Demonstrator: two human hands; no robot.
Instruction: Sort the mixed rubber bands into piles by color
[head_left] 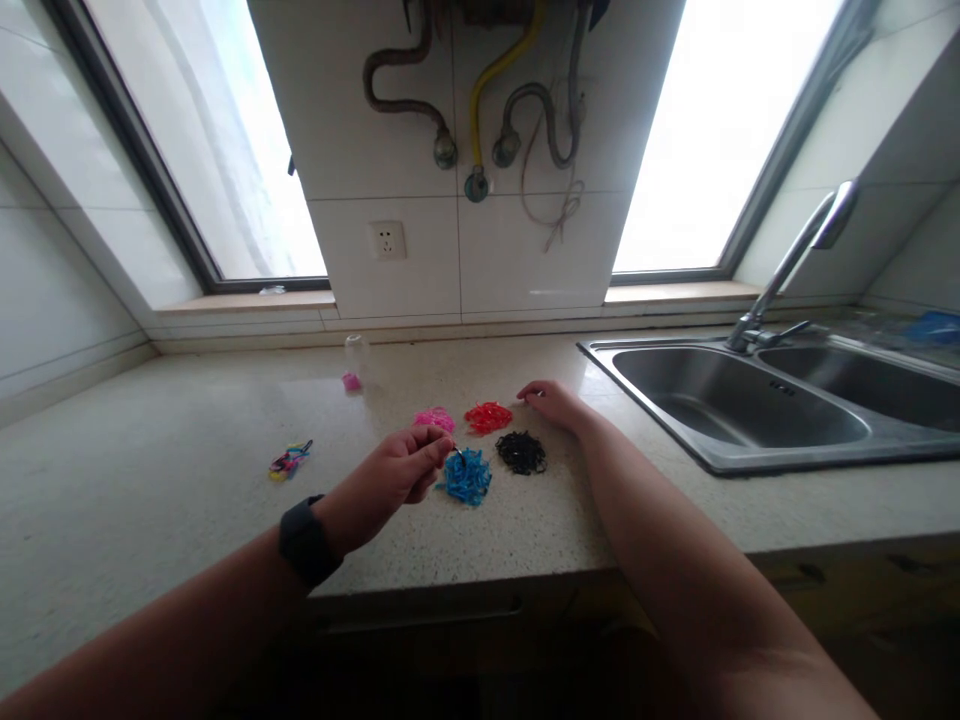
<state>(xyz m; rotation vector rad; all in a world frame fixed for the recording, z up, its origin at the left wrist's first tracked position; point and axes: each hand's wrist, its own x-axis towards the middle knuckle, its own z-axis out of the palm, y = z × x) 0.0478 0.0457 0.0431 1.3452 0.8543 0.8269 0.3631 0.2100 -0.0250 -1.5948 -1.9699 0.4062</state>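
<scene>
Four loose piles of small rubber bands lie close together on the counter: pink, red, blue and black. My left hand, with a dark watch on the wrist, hovers at the left edge of the blue pile. Its thumb and fingertips are pinched on a small dark rubber band, which sticks out over the blue bands. My right hand rests on the counter just right of the red pile and behind the black one, its fingers loosely apart and holding nothing I can see.
A mixed-colour clump of bands lies to the left. Farther back stands a clear cup with a pink bit by it. A double sink with a tap is at right; pipes hang on the tiled wall behind.
</scene>
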